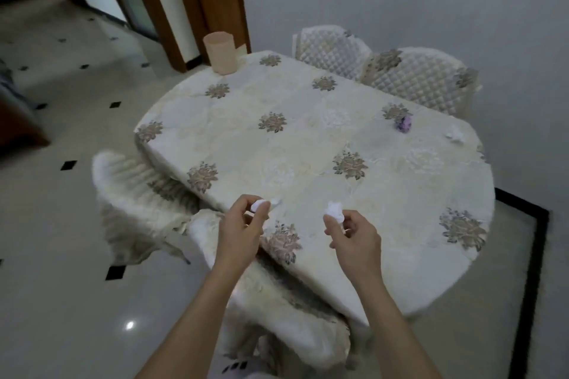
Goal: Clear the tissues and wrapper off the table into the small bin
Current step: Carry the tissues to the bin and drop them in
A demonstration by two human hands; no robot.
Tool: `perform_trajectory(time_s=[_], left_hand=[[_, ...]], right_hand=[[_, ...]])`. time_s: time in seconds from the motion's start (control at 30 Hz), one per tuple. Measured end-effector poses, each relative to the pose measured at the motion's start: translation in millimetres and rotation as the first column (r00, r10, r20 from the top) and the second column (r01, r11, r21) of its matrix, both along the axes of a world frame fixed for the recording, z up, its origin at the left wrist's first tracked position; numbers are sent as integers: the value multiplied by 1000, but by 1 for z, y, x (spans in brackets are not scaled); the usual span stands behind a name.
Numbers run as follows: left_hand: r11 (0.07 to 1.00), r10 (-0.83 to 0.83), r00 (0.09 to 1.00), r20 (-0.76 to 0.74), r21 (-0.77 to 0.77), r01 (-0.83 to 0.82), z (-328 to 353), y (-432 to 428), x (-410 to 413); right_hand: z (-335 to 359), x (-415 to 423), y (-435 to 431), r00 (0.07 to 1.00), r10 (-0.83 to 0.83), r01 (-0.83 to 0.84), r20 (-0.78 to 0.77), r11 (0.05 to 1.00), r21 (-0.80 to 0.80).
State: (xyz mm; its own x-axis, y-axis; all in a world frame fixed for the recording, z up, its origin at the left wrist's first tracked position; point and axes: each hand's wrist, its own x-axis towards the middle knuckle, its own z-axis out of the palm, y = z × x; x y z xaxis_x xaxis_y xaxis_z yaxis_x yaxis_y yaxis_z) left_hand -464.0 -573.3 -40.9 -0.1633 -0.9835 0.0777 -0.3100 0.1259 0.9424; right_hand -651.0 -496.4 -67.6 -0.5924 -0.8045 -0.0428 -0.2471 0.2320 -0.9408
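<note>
Nearest: bare left hand (243, 224), fingers curled, pinching a small crumpled white tissue ball (259, 205) between thumb and fingertips. Bare right hand (354, 235) likewise pinching a second crumpled white tissue wad (335, 212). Both held just above the near edge of the oval surface (234, 132) with its cream floral cloth. Just beside the tissue ball, a small white scrap (275, 202); cannot tell whether part of that ball or loose on the cloth.

Judged roughly midway, and only on the picking-up side: two tissues lifted, nothing seen in the bin. Not yet collected, at the far right of the surface: crumpled purple wrapper (404, 124) and, near it towards the edge, another crumpled white tissue (455, 134), both well apart from the hands.

Pale peach cylindrical small bin (220, 52) upright at the far left end, well apart from both hands; inside hidden, and unclear whether on the surface or just behind it. Left to do: carry both held pieces across to the bin, then fetch the wrapper and the last tissue.
</note>
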Motion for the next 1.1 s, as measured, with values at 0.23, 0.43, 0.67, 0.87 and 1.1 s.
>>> perform_trajectory(time_s=[0.23,0.43,0.67,0.87,1.1], left_hand=[[945,326,945,-7,-21,-326,9,34,104],[848,528,849,-24,-48,-529,6,57,182],[759,650,757,-71,9,-651,-8,59,268],[716,697,712,-85,36,-697,-20,17,354],[677,735,673,-87,32,-735,-14,-45,480]], right_hand=[[22,88,-25,958,287,-287,-5,957,-41],[19,164,-46,866,496,-499,-64,866,-41],[14,248,-77,783,618,-620,-71,785,-9],[3,339,-131,743,667,-667,-52,745,24],[18,477,-206,686,725,-724,-65,688,40]])
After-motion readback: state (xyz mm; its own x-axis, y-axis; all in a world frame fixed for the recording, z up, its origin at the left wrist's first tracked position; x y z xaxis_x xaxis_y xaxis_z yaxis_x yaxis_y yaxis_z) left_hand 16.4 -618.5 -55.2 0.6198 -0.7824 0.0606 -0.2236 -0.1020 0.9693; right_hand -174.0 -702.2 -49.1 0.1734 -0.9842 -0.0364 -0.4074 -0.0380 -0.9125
